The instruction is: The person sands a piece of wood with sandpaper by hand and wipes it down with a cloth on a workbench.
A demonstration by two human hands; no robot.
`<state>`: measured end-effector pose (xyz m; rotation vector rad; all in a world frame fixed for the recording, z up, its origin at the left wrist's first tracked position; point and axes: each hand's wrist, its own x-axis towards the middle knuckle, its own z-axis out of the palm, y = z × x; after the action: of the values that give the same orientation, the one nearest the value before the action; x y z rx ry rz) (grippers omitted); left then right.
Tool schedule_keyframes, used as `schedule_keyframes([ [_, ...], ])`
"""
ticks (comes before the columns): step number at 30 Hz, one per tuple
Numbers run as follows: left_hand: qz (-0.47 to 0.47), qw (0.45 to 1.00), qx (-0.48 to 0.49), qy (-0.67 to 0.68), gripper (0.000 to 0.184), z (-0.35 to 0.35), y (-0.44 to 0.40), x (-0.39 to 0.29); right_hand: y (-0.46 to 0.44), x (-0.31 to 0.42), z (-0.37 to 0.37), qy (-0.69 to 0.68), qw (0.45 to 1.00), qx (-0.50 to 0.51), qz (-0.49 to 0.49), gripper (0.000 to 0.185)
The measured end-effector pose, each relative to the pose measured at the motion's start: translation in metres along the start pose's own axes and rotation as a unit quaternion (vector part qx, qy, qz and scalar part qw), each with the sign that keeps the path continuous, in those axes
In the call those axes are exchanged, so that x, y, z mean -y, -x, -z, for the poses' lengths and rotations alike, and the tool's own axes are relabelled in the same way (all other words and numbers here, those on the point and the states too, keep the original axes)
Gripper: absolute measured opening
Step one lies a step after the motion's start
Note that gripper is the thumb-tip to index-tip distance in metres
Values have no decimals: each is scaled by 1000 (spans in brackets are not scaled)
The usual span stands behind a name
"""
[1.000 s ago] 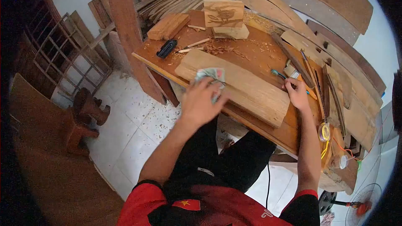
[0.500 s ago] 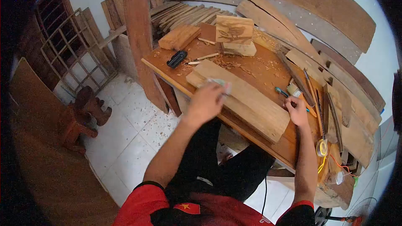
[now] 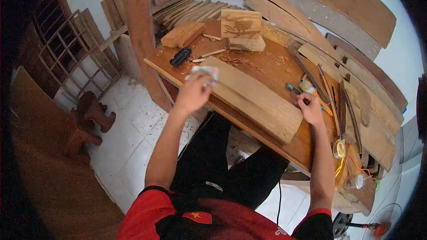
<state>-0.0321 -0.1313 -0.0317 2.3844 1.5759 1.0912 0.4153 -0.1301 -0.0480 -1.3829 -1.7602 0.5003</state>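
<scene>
A long wooden board [image 3: 253,100] lies at a slant along the front edge of the workbench. Over its left end, my left hand [image 3: 194,92] is closed on a crumpled, pale green and pink cloth [image 3: 208,72], slightly blurred. My right hand [image 3: 311,108] is at the board's right end, thumb and forefinger pinched together; whatever is between them is too small to make out. Just beyond that hand are a teal-handled tool [image 3: 292,88] and a brush [image 3: 307,85].
Behind the board are a black tool [image 3: 181,57], a reddish wood block [image 3: 183,34], an upright panel with a bird pattern [image 3: 241,23] and wood shavings. A tape roll [image 3: 339,149] sits at the right. A wooden post [image 3: 140,31] stands at the bench's left corner.
My left hand has moved left along the board with the cloth, to its left end. My right hand stays by the right end. The camera view has shifted slightly.
</scene>
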Motion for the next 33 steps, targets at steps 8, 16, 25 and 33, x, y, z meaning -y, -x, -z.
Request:
schedule_keyframes([
  [8, -85, 993, 76, -18, 34, -20, 33, -103, -1, -1, 0, 4, 1000, 17, 14, 22],
  [16, -160, 979, 104, 73, 43, -37, 54, -157, 0, 3, 0, -14, 1000, 5, 12, 21],
  [25, 62, 997, 44, -19, 29, 22, -21, 7, 2, 13, 3, -1, 1000, 13, 3, 20],
  [33, -5, 996, -64, -61, 20, -29, -14, -18, 0, 12, 2, -3, 1000, 11, 3, 24],
])
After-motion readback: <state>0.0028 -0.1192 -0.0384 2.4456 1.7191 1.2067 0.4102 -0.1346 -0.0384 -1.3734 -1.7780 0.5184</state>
